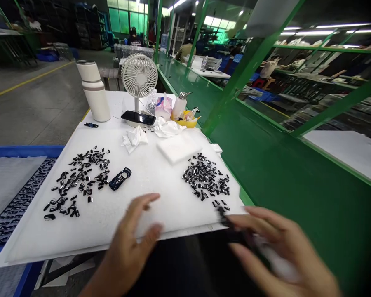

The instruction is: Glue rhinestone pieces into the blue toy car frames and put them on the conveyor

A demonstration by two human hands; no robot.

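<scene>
My left hand (131, 239) hovers at the near edge of the white foam-topped table, fingers curved and apart, holding nothing. At the near right corner my right hand (275, 247) is closed round a dark, blurred object (231, 229); motion hides its kind. Just beyond that hand lies a pile of small glossy black parts (202, 175). More small black parts (83, 173) are scattered over the left side. Beside them rests a dark blue toy car body (120, 178), with an opening in its top.
At the back stand a white fan (140, 76), a phone (138, 117), a white tumbler (94, 90), a pump bottle (179, 105) and a yellow tray (187, 121). Crumpled tissue (135, 138) and a foam block (177, 147) lie mid-table. A green conveyor (266, 156) runs along the right.
</scene>
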